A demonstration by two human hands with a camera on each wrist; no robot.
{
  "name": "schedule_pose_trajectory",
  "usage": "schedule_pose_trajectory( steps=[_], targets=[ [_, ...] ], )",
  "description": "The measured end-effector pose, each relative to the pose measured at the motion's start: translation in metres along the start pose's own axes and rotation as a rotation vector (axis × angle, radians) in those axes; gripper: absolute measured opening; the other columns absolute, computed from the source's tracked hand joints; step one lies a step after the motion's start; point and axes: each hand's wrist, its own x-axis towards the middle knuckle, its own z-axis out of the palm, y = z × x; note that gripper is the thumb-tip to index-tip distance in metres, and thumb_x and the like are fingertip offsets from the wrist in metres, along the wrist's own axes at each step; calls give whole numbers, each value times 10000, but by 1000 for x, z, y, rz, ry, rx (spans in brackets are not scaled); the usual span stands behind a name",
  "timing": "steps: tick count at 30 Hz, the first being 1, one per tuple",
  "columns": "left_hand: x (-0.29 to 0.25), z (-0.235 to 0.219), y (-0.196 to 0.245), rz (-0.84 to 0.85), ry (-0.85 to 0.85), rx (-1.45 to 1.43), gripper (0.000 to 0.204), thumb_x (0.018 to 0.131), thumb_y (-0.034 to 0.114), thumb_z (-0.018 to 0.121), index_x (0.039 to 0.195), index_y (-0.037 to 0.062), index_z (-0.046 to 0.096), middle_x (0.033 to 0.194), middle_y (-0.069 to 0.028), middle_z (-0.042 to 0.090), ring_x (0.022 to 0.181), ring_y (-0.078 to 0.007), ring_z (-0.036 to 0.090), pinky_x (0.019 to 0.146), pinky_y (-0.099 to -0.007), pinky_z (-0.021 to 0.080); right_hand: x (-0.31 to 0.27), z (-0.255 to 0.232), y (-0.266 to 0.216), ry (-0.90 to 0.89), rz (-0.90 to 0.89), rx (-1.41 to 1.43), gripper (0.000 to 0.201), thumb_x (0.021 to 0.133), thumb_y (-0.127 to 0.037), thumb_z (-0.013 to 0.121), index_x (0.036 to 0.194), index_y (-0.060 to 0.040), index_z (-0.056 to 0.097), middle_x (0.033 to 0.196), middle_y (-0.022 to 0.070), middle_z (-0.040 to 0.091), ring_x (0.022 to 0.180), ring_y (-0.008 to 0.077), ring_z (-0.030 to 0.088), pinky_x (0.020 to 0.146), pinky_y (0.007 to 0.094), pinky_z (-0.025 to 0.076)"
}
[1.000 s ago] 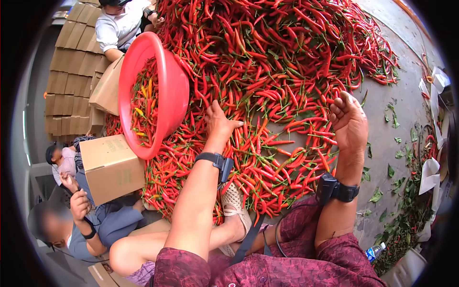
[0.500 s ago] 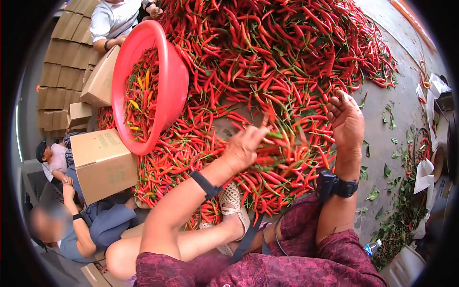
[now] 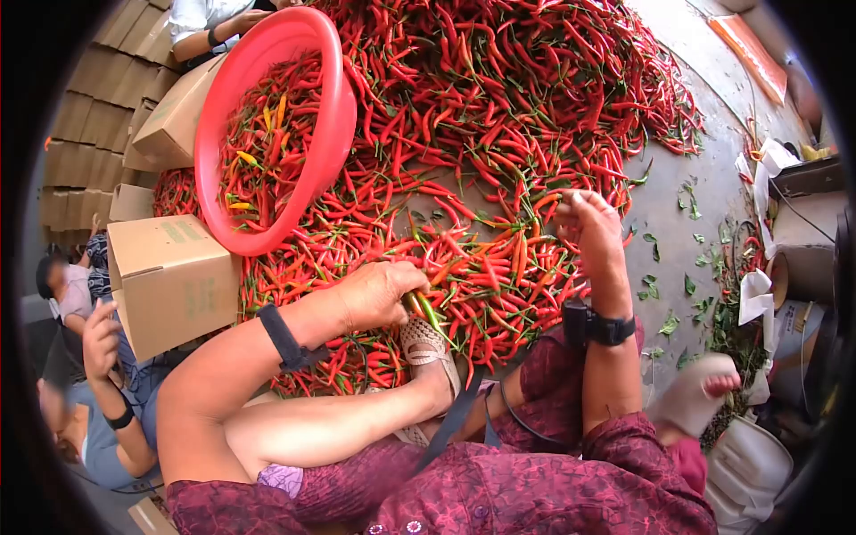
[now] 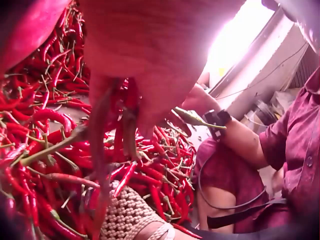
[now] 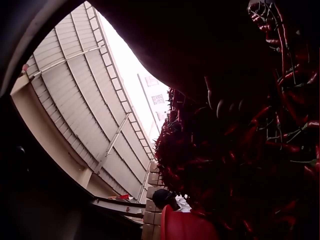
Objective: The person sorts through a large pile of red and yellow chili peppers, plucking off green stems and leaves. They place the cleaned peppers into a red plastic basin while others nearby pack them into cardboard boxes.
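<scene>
My left hand (image 3: 383,292) grips a few chili peppers (image 3: 425,310) in front of my shin, their greenish ends poking out below the fingers. In the left wrist view the left hand (image 4: 145,65) fills the top, with dark, blurred peppers hanging from it and a green stem (image 4: 192,117) sticking out to the side. Over the right part of the spread of red chili peppers (image 3: 499,312) is my right hand (image 3: 593,230), fingers bent, fingertips overlapping an orange-red pepper. The right wrist view is dark, and I cannot tell whether those fingers hold anything.
A big red basin (image 3: 343,134) of chilies, some yellow, tilts at the left beside a cardboard box (image 3: 174,281). The main pepper heap (image 3: 517,80) rises ahead. Leaves (image 3: 669,325) litter the floor at right. A woven shoe (image 3: 428,343) sits among the peppers; other people sit at left.
My left hand went from the peppers near the basin across to the right, then back toward my shin with chilies in its grip. The right hand has shifted slightly down and left in view.
</scene>
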Motion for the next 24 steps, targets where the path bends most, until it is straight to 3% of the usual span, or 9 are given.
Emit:
schedule_pose_trajectory(
  steps=[1, 3, 4, 6, 11, 16, 20, 21, 24],
  targets=[
    [-9, -2, 4, -12, 22, 21, 600, 593, 67, 769, 1141, 60, 525, 1053, -135, 574, 997, -315, 572, 838, -378, 480, -20, 10, -4, 73, 26, -178, 206, 883, -220, 584, 968, -33, 579, 770, 25, 616, 663, 102, 588, 551, 237, 460],
    [-26, -6, 11, -31, 70, 63, 696, 596, 96, 789, 1223, 69, 489, 1155, -162, 543, 1077, -323, 545, 894, -384, 463, -43, 5, 10, 32, 36, -659, 271, 835, -234, 635, 954, 1, 573, 732, 90, 636, 689, 188, 627, 576, 305, 476],
    [-34, -15, 13, -73, 45, 59, 765, 615, 123, 791, 1290, 70, 434, 1256, -182, 482, 1151, -327, 500, 941, -389, 438, -63, 10, 13, 39, -53, -914, 286, 820, -232, 645, 938, 16, 567, 729, 140, 635, 719, 260, 633, 611, 349, 482],
    [-57, -31, 9, -103, 118, 73, 641, 653, 135, 773, 1221, 49, 488, 1140, -171, 559, 1056, -325, 557, 897, -376, 462, -97, 21, 11, 10, -138, -1224, 332, 804, -246, 658, 939, 32, 537, 801, 261, 617, 824, 439, 597, 720, 465, 473],
    [-125, -69, 6, -374, 47, -138, 429, 701, 112, 737, 1080, 7, 567, 897, -151, 645, 903, -240, 620, 821, -347, 484, -84, -22, 24, 296, -222, -1373, 410, 791, -275, 666, 981, 49, 502, 980, 297, 567, 918, 447, 547, 771, 489, 449],
    [-153, -78, -1, -631, 203, -654, 411, 786, 127, 665, 1168, 39, 542, 1053, -76, 611, 877, -149, 598, 737, -292, 526, -61, -49, 35, 343, -10, -1204, 447, 773, -325, 661, 957, 62, 533, 948, 286, 608, 919, 435, 582, 804, 468, 459],
    [-124, -33, -23, -484, 460, -1054, 410, 827, 195, 645, 1186, 40, 522, 1074, -70, 612, 805, -132, 617, 653, -251, 535, -45, -45, 61, 518, -25, -1310, 517, 739, -373, 659, 1025, 46, 560, 946, 258, 631, 926, 371, 614, 794, 417, 481],
    [-120, -22, -14, -502, 457, -1093, 405, 829, 197, 646, 1181, 36, 527, 1057, -70, 619, 813, -130, 617, 654, -258, 534, -45, -40, 60, 529, -25, -1265, 506, 739, -369, 654, 1013, 46, 559, 957, 269, 622, 934, 388, 604, 797, 428, 480],
    [-123, -10, -10, -565, 115, -821, 382, 823, 165, 648, 1165, 32, 542, 1013, -62, 624, 811, -125, 611, 648, -261, 526, -41, -34, 59, 610, 55, -1236, 518, 775, -386, 630, 1055, 41, 547, 1065, 298, 563, 994, 422, 569, 839, 441, 474]
  ],
)
